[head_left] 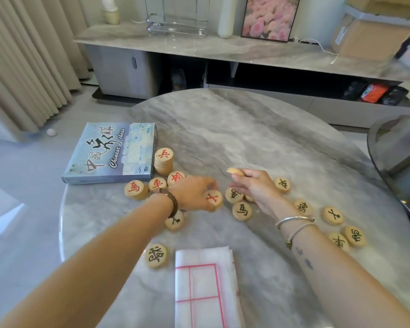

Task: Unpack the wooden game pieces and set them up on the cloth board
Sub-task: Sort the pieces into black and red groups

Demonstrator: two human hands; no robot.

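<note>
The left hand [192, 194] grips a red-lettered piece [213, 198], seemingly between thumb and fingers, though blur softens them. The right hand [256, 185], just beside it, pinches a tilted piece [234, 171] above the surface [246, 138]. Behind both hands lies the folded cloth board [204, 287].

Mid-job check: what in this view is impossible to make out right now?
Head view only:
- Lifted disc in the right hand: seen edge-on, mark hidden.
- Half-covered disc under the left wrist: bracelet covers part of its mark.
- Stack: only the top mark shows.
- Folded cloth board: bottom edge cuts it off; folds hide most of its grid.
- Left hand holding the red-marked disc: fingertips blurred.
</note>
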